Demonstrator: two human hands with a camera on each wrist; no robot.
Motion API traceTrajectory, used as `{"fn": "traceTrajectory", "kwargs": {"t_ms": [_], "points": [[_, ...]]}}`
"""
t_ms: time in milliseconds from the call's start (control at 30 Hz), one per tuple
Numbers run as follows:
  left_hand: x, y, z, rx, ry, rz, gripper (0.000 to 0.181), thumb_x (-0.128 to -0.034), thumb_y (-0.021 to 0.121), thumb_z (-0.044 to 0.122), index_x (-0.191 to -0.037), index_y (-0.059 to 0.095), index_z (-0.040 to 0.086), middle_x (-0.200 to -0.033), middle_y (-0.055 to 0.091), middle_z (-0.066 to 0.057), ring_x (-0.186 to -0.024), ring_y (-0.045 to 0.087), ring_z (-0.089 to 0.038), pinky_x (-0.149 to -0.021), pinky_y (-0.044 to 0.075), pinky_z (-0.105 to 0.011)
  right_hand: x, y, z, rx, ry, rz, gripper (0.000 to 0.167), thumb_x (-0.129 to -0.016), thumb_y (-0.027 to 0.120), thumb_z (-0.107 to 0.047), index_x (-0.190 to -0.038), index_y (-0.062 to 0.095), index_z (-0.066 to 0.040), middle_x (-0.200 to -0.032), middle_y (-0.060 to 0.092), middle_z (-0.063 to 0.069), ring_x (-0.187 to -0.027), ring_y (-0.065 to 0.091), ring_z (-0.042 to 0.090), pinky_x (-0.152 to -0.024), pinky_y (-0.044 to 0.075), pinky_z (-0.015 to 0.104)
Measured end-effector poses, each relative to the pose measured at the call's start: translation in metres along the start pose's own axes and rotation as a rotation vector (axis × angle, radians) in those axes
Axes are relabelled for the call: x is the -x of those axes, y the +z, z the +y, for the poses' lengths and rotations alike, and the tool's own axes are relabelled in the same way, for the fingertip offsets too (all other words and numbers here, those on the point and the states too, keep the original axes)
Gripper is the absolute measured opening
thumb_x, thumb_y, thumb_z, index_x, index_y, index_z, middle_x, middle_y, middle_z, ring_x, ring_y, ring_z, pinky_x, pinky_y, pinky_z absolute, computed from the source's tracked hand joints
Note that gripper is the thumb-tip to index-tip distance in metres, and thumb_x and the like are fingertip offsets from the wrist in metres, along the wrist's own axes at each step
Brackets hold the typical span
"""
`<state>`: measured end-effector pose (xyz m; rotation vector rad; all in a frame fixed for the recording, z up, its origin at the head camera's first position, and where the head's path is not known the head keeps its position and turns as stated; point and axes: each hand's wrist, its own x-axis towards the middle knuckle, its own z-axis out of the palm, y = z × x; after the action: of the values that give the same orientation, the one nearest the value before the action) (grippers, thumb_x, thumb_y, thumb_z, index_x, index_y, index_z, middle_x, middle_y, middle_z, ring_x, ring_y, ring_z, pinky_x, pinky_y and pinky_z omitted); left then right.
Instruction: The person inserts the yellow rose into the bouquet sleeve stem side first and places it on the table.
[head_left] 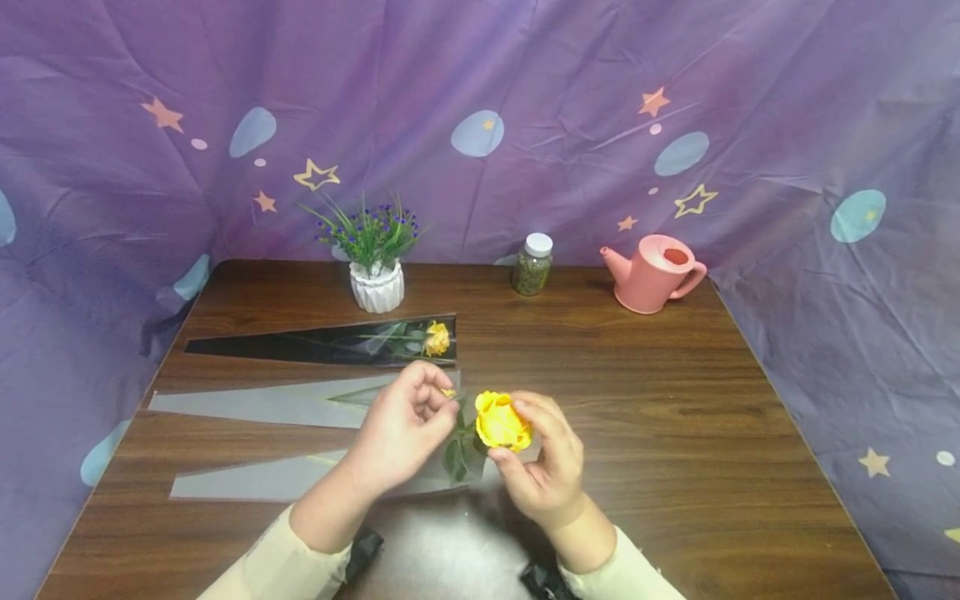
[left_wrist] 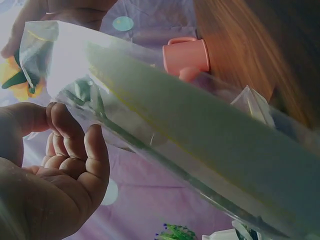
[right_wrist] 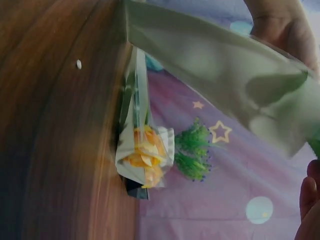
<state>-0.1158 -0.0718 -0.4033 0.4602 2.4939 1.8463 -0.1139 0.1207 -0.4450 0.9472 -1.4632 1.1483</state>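
Note:
A bright yellow rose [head_left: 502,422] is held by my right hand [head_left: 551,458], with thumb and fingers round the side of its bloom. Green leaves [head_left: 457,458] and the stem run into a long tapered flower sleeve [head_left: 247,477], clear on one face and whitish on the other. Thumb and forefinger of my left hand [left_wrist: 65,170] pinch the sleeve's edge near its wide end; the other fingers curl loosely. In the left wrist view the stem lies along the inside of the raised sleeve [left_wrist: 200,130], and the bloom [left_wrist: 17,82] sticks out of its mouth.
Beyond the hands lie a whitish sleeve [head_left: 247,408] and a black-backed sleeve [head_left: 300,346] with a yellow rose [head_left: 437,339]. Along the back stand a white potted plant [head_left: 377,287], a white-capped jar [head_left: 532,271] and a pink watering can [head_left: 652,279]. A purple cloth [head_left: 480,67] hangs behind.

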Motion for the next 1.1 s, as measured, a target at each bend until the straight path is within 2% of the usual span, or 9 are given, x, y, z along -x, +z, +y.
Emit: {"fn": "traceTrajectory", "kwargs": {"t_ms": [233,367,567,767,967,1100], "points": [[0.0,0.001,0.003,0.026,0.045,0.012,0.023,-0.0893,0.07,-0.006,-0.107,0.06,0.003,-0.077,0.069,0.0,-0.068,0.062,-0.014,-0.061,0.054,-0.026,0.007,-0.001,-0.002,0.032,0.087,-0.026,0.052,-0.096,0.081,-0.03,-0.098,0.058,0.017,-0.099,0.068,0.03,-0.093,0.071,0.032,-0.09,0.058,0.027],[0.001,0.001,0.003,0.044,0.066,0.024,0.023,-0.0892,0.07,-0.007,-0.106,0.059,0.003,-0.077,0.069,0.0,-0.067,0.061,-0.013,-0.06,0.053,-0.025,0.009,-0.001,-0.002,0.05,0.131,-0.068,0.051,-0.095,0.081,-0.033,-0.099,0.062,0.014,-0.101,0.069,0.029,-0.091,0.07,0.033,-0.078,0.059,0.025],[0.001,0.001,0.005,0.063,0.073,0.027,0.022,-0.0896,0.069,-0.005,-0.106,0.059,0.005,-0.079,0.07,0.0,-0.067,0.062,-0.014,-0.06,0.054,-0.026,0.012,-0.001,-0.005,0.09,0.182,-0.119,0.051,-0.097,0.079,-0.038,-0.104,0.066,0.011,-0.102,0.067,0.027,-0.083,0.065,0.03,-0.059,0.051,0.026],[0.001,0.001,0.006,0.066,0.09,0.042,0.021,-0.0897,0.069,-0.006,-0.105,0.06,0.004,-0.078,0.069,0.0,-0.068,0.062,-0.013,-0.06,0.054,-0.026,0.015,-0.001,-0.005,0.128,0.216,-0.158,0.048,-0.101,0.072,-0.04,-0.107,0.07,0.008,-0.105,0.065,0.028,-0.088,0.065,0.032,-0.057,0.05,0.028],[0.001,0.001,0.007,0.062,0.106,0.055,0.02,-0.0905,0.071,-0.004,-0.105,0.06,0.005,-0.078,0.069,0.001,-0.068,0.061,-0.012,-0.06,0.054,-0.026,0.017,-0.001,-0.005,0.119,0.21,-0.184,0.047,-0.107,0.062,-0.039,-0.108,0.072,0.007,-0.11,0.064,0.029,-0.084,0.064,0.029,-0.063,0.051,0.027],[0.002,0.001,0.007,0.063,0.104,0.059,0.02,-0.0908,0.071,-0.004,-0.104,0.06,0.005,-0.078,0.069,0.001,-0.068,0.061,-0.012,-0.06,0.054,-0.026,0.017,-0.001,-0.005,0.098,0.203,-0.205,0.049,-0.109,0.058,-0.04,-0.109,0.072,0.007,-0.112,0.063,0.03,-0.084,0.062,0.029,-0.069,0.052,0.03]]}}
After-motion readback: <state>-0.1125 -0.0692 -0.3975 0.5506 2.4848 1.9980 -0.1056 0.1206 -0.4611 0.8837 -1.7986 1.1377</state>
